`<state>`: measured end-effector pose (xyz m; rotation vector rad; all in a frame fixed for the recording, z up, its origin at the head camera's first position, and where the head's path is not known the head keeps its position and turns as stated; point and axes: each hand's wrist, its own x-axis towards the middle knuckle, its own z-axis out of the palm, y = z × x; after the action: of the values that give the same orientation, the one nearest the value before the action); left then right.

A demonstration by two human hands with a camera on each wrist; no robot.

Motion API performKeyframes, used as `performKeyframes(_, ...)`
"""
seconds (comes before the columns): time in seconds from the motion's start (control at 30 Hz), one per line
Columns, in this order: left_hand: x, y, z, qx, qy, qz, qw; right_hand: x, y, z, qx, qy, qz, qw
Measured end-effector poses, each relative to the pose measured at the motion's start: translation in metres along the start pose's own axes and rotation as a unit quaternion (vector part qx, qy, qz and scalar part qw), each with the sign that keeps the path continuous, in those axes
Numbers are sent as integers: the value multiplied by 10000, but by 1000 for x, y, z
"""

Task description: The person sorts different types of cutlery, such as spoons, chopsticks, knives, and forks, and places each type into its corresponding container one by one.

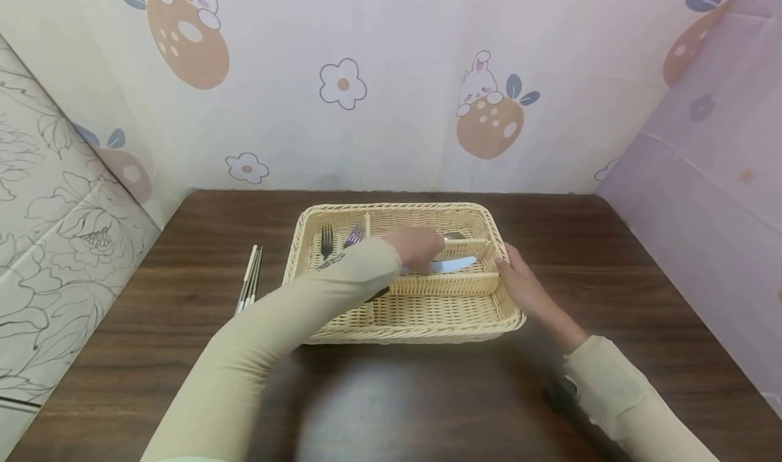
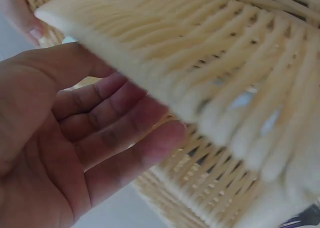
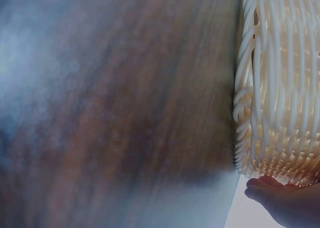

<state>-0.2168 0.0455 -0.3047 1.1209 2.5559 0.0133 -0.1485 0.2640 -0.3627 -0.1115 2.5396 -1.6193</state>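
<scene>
A cream wicker cutlery basket [image 1: 444,333] with divided compartments stands on the table. My left hand [image 1: 418,248] reaches into it and pinches a pale-blue table knife [image 1: 455,264] in the middle right compartment; the blade points right. In the left wrist view the woven divider [image 2: 200,58] hides part of the knife and the thumb tip of the left hand [image 2: 85,118]. My right hand [image 1: 522,282] grips the basket's right end by its wall; in the right wrist view only part of that hand [image 3: 285,200] shows beside the weave.
A dark fork [image 1: 326,240] and a purple fork [image 1: 354,236] lie in the left compartment. A spoon [image 1: 454,236] rests in the back right one. Chopsticks [image 1: 249,282] lie on the wooden table [image 1: 201,245], left of the basket. Patterned cloth [image 1: 397,123] hangs behind.
</scene>
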Motion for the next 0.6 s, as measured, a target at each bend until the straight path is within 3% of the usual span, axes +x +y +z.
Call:
performKeyframes(0.13, 2, 2, 2, 87, -71, -6, 9999, 0, 0, 0, -38, 23, 29, 10000)
performKeyframes(0.4, 10, 9, 9, 775, -148, -145, 9968, 1, -1, -1, 119, 3, 49, 9999)
performKeyframes(0.6, 16, 9, 15, 736, -269, -228, 9967, 1, 1, 0, 245, -64, 116, 9996)
